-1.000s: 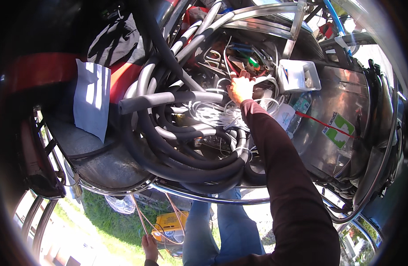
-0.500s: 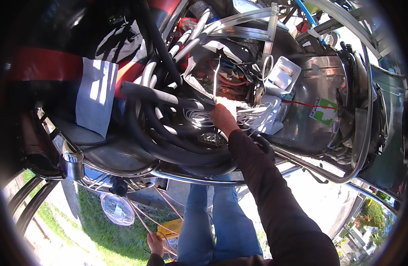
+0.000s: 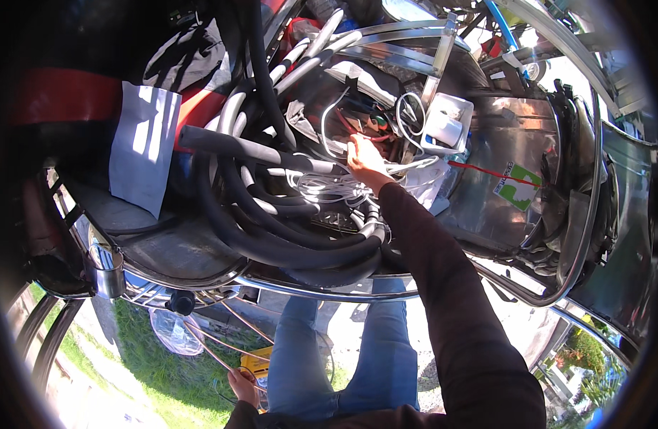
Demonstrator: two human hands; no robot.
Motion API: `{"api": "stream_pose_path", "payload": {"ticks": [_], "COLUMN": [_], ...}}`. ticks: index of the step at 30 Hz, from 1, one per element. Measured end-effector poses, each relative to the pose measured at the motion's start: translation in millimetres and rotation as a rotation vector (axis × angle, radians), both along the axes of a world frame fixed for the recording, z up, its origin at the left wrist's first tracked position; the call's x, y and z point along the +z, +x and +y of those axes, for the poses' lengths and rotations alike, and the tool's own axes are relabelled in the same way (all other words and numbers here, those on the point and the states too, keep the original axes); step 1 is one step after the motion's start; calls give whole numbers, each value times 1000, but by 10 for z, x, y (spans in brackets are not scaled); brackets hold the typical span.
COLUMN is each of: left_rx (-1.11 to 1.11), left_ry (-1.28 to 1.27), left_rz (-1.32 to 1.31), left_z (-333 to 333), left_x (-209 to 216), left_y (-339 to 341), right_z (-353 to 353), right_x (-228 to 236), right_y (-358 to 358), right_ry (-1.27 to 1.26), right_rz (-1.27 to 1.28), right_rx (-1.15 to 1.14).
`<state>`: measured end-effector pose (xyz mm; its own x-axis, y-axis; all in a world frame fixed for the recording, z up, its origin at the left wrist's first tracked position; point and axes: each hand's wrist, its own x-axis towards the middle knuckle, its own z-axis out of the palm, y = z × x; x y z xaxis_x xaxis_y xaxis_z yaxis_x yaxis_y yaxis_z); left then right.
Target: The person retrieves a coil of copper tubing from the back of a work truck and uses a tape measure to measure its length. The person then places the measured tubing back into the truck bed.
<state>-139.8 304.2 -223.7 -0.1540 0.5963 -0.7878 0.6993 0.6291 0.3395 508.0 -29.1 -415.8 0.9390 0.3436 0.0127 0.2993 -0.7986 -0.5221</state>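
My right hand [image 3: 367,163] reaches over the near rim of an opened tool bag [image 3: 379,84] full of tools and red cables. Its fingers look curled, but glare hides what is between them. Beside it, a white cable [image 3: 324,127] loops up out of the bag, and a loose coil of thin white cable [image 3: 318,184] lies to its left. Low down, my left hand [image 3: 243,386] is closed round a thin copper-coloured tube [image 3: 213,355], next to my legs.
Thick black foam-covered hoses [image 3: 271,243] coil across the vehicle's load area. A white box [image 3: 447,127] stands right of the bag, near a metal ladder [image 3: 443,53]. A paper sheet [image 3: 144,146] hangs at left. A yellow case [image 3: 257,361] rests on the ground by grass.
My right hand has moved slightly up, further over the bag's opening. The white cable now bows out to the left. My left hand has shifted slightly left, still on the copper-coloured tube.
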Motion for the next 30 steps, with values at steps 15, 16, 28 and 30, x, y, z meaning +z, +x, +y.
{"api": "stream_pose_path", "payload": {"ticks": [15,16,28,30], "left_rx": [-207,-173,-84,-97], "left_ry": [251,229,266,251], "left_rz": [378,369,564,570], "left_z": [-2226,-2309,-2746,-2680], "left_x": [-264,-298,-848,-809], "left_y": [1089,1182,1884,1929], "right_z": [-1094,-1106,-956,-1105], "right_x": [248,364,225,399], "right_y": [2411,2603,2415,2673], "right_ry": [-67,-13,-628,-512], "right_rz": [262,357,-11,-222], "right_rx": [-41,-6,531,585]}}
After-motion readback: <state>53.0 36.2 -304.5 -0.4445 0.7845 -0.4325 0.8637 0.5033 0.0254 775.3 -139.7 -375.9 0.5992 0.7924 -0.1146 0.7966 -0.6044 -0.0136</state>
